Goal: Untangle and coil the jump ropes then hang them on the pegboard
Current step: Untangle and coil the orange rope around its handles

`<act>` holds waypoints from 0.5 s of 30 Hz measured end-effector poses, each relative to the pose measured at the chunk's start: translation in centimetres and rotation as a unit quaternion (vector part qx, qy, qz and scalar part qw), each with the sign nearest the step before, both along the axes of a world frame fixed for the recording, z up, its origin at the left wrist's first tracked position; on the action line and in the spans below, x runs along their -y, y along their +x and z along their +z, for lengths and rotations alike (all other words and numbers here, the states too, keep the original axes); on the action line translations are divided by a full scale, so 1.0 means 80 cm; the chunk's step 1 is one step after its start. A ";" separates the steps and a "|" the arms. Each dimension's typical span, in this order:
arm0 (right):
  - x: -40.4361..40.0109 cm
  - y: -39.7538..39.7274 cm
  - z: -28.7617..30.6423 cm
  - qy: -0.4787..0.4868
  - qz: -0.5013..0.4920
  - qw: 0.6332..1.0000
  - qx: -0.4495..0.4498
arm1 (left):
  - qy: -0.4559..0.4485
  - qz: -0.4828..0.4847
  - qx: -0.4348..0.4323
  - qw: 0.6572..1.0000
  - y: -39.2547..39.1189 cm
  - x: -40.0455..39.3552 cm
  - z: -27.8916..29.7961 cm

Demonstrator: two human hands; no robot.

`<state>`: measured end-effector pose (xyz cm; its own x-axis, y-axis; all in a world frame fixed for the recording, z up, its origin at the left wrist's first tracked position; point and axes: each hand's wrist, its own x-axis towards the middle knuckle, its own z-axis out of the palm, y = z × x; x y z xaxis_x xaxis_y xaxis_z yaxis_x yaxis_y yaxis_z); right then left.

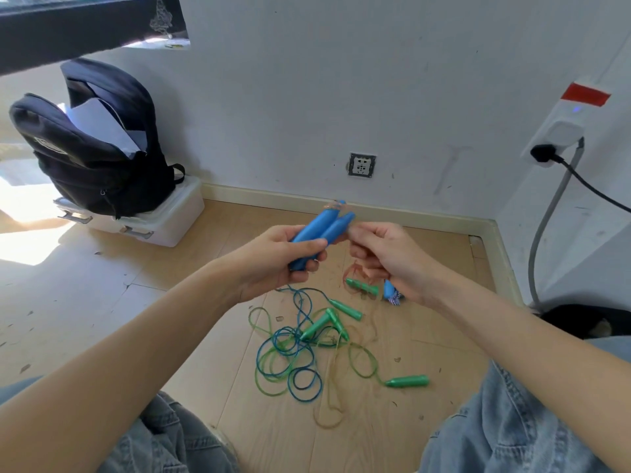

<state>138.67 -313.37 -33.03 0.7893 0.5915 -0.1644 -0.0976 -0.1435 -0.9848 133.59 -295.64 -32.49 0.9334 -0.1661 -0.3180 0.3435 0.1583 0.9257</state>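
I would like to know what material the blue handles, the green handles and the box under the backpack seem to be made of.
Blue handles, held by the left hand: probably smooth moulded plastic, judging by the even colour and soft sheen.
Green handles: likely the same plastic, with glossy highlights along the tapered body.
Box: apparently translucent whitish plastic with clip latches; light passes through its walls.

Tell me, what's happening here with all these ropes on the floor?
A person sitting on the floor is sorting out tangled jump ropes. The left hand grips a pair of blue handles side by side, while the right hand pinches the thin orange cord coming off them. A tangle of green and blue ropes with green handles still lies on the wooden floor. Nothing looks coiled yet, and no pegboard is in view.
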 end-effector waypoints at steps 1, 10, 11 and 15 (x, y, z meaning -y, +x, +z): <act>0.001 -0.002 -0.002 -0.043 0.013 0.999 0.030 | -0.001 0.050 -0.010 0.999 0.003 -0.006 -0.001; 0.006 -0.013 -0.003 -0.187 0.128 0.974 0.015 | 0.600 0.012 0.037 0.799 -0.004 -0.017 -0.039; 0.009 -0.010 -0.001 -0.162 0.112 0.980 -0.019 | 0.668 -0.036 0.044 0.742 -0.008 -0.018 -0.042; 0.022 0.007 0.006 -0.115 0.029 0.988 -0.094 | 0.698 -0.252 0.091 0.665 -0.026 0.015 -0.052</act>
